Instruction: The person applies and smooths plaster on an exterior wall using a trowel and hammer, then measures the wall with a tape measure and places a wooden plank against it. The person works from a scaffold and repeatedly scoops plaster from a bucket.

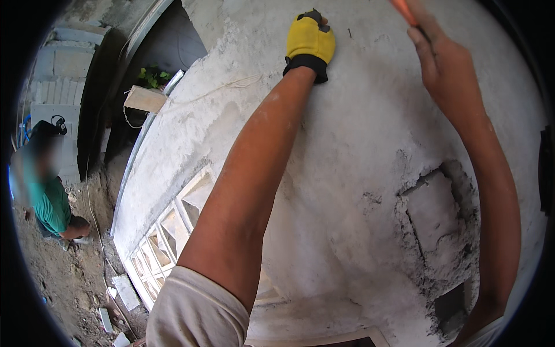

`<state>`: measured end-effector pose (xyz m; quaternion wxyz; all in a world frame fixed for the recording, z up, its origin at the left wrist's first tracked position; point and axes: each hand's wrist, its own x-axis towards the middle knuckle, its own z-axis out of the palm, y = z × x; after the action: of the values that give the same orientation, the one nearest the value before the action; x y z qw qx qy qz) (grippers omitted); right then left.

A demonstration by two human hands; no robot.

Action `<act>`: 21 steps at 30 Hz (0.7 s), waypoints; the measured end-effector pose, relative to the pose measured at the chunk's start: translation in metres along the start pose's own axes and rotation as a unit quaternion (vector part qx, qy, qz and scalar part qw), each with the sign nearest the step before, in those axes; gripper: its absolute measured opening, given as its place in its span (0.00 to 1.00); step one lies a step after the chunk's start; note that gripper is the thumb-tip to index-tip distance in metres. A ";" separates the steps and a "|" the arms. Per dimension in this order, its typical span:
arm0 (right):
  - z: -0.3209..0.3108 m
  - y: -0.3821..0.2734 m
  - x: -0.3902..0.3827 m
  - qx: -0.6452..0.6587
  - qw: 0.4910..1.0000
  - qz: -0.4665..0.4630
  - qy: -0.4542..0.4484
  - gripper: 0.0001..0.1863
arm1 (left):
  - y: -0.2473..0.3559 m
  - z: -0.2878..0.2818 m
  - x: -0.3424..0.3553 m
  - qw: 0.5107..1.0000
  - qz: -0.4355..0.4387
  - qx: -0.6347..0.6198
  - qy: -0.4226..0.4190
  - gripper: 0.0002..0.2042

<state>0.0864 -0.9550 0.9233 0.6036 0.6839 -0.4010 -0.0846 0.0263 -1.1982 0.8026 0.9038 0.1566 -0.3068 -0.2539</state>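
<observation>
My left hand (311, 40) wears a yellow and black work glove and presses against a grey plastered wall (352, 156) high up. Its fingers are curled closed; what they hold, if anything, is hidden. Just to the right of the glove, a small dark nail (349, 33) sticks out of the plaster. My bare right hand (448, 69) is raised at the upper right, closed around the orange handle (405, 11) of a tool. Motion smears it, and the tool's head lies beyond the picture's edge.
A rough hole (433, 214) breaks the plaster below my right hand. White lattice blocks (167, 231) sit at the wall's lower left. A wooden block (144, 99) juts past the wall's edge. Another person in green (52, 202) stands on rubble-strewn ground at the left.
</observation>
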 end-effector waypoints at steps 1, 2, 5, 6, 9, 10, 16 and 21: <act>0.002 0.007 -0.004 -0.043 0.997 0.003 -0.058 0.21 | 0.001 0.000 -0.001 1.000 0.000 0.002 -0.003 0.07; 0.001 0.010 -0.001 -0.089 0.990 0.003 -0.113 0.21 | 0.001 -0.001 0.002 1.000 0.001 0.003 -0.002 0.07; -0.012 0.004 0.001 -0.095 0.990 0.002 -0.101 0.21 | 0.003 -0.001 0.003 1.000 -0.016 -0.026 -0.004 0.07; -0.015 -0.004 0.003 -0.071 0.995 0.001 -0.063 0.21 | 0.002 -0.001 0.002 1.000 -0.013 -0.021 -0.005 0.07; -0.007 -0.016 0.001 -0.024 0.999 0.045 -0.004 0.21 | 0.003 -0.001 -0.003 1.000 -0.008 -0.015 -0.007 0.07; -0.001 -0.007 -0.002 -0.068 0.996 0.032 -0.057 0.21 | 0.004 -0.001 -0.003 1.000 -0.009 -0.017 -0.007 0.06; -0.011 -0.018 0.014 -0.100 0.992 0.008 -0.080 0.20 | 0.003 -0.002 0.000 1.000 -0.016 -0.009 -0.011 0.06; 0.012 0.011 -0.002 -0.130 0.987 -0.041 -0.085 0.16 | 0.003 -0.003 -0.001 1.000 -0.018 0.004 -0.016 0.07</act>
<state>0.0729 -0.9627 0.9291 0.6472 0.6060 -0.4076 -0.2185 0.0287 -1.1945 0.8015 0.8935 0.1618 -0.3193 -0.2712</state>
